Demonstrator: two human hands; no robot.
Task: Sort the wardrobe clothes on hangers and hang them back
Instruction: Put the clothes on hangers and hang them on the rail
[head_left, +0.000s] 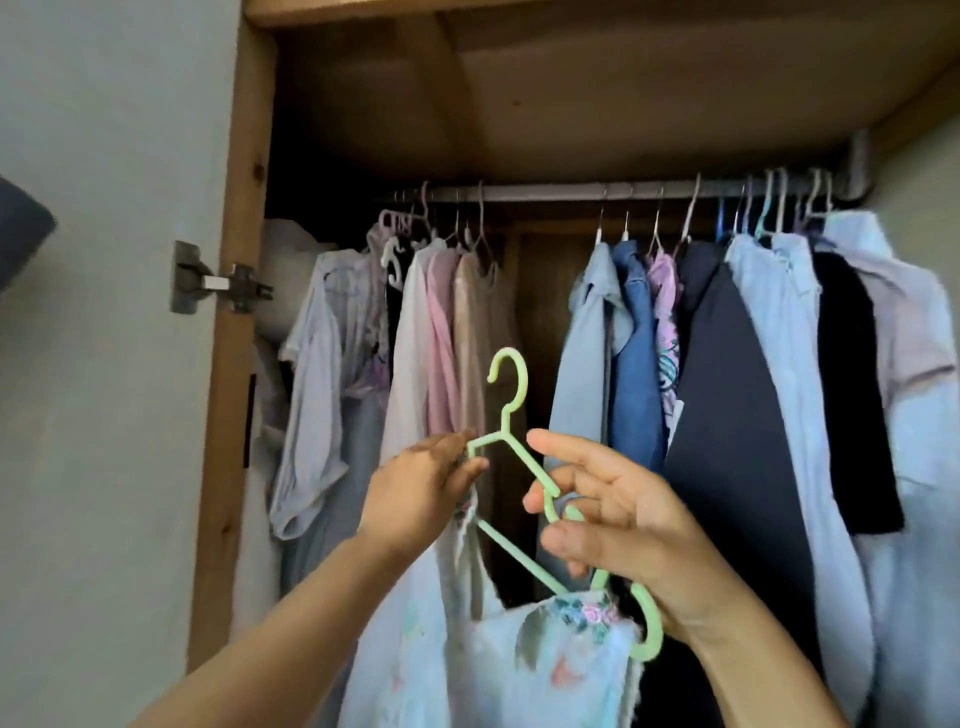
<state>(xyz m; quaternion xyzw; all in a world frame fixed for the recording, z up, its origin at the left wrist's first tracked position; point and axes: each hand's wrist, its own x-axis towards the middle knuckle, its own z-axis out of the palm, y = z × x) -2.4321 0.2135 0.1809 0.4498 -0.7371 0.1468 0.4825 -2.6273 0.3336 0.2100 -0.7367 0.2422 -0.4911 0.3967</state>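
A light green plastic hanger (511, 410) is held tilted in front of the open wardrobe, its hook pointing up. My left hand (421, 488) pinches the hanger's left arm end together with a thin strap of a pale floral dress (498, 670). My right hand (618, 525) grips the hanger's right arm, fingers curled round it. The dress hangs below the hanger, its flowered neckline draped near the hanger's lower right end. Above, the metal rail (571, 191) carries two groups of hung clothes with a gap between them.
Left group: white, pink and beige garments (441, 332). Right group: light blue and denim shirts (631, 343), a navy garment (727, 415), pale shirts and a black top. The open wardrobe door (104, 364) with its metal hinge (218, 283) stands at the left.
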